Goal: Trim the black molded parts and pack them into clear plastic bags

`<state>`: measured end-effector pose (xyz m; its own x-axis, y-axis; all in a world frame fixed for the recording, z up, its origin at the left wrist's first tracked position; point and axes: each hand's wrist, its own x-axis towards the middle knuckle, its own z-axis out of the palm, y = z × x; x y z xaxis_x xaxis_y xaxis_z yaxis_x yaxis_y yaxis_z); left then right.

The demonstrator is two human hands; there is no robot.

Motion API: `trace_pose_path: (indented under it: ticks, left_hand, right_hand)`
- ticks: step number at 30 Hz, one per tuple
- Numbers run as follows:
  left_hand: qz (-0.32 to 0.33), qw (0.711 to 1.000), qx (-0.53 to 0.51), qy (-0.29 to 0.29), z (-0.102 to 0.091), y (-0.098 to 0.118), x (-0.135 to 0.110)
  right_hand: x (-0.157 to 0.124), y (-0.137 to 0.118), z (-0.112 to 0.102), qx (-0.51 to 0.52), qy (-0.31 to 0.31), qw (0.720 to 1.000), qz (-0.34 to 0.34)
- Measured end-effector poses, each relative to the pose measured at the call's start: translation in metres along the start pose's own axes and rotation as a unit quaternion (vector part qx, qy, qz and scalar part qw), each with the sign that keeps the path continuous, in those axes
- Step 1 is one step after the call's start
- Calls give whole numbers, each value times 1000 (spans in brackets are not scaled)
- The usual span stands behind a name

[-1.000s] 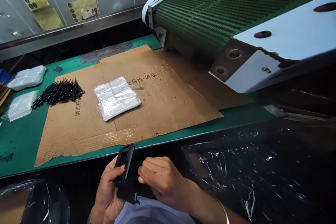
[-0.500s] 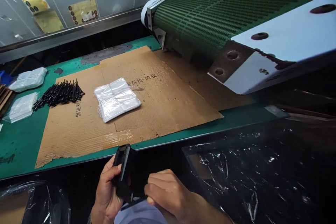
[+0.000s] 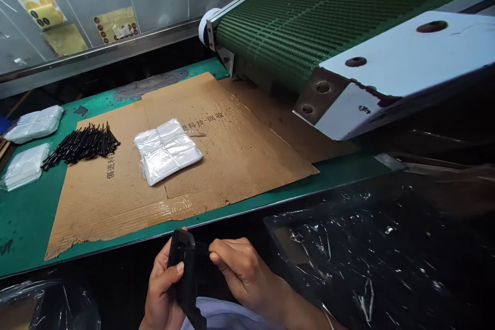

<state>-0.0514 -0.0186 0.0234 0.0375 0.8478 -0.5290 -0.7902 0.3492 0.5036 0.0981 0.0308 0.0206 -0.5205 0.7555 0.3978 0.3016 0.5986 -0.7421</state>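
Note:
Below the table's front edge, my left hand grips a black plastic part, thumb on its near face, holding it edge-up. My right hand pinches the same part from the right side, fingers curled against its top edge. Both hands are over my lap. On the table, a stack of clear plastic bags lies on a cardboard sheet, with a pile of thin black sticks to its left.
A green conveyor belt with a white side plate overhangs the table at the right. More folded clear bags lie at the far left on the green table. A bin lined with clear film stands at my right.
The black part has been turned more edge-on and lowered slightly. My right hand moved back up to its top edge. The view shifted a little to the right.

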Motion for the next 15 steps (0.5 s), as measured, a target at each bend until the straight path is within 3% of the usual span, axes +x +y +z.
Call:
trace_pose_path:
  ticks: [4, 8, 11, 15]
  left_hand:
    - [32, 993, 110, -5, -13, 0, -1]
    - [141, 959, 240, 49, -26, 4, -3]
    - [180, 931, 317, 12, -37, 9, -1]
    - [176, 920, 342, -76, -41, 14, 3]
  right_hand:
    - [0, 8, -2, 52, -29, 997, 54]
    - [-1, 3, -5, 93, -56, 993, 43]
    - [0, -2, -4, 94, -84, 992, 17]
    - [4, -5, 1, 97, -102, 990, -13]
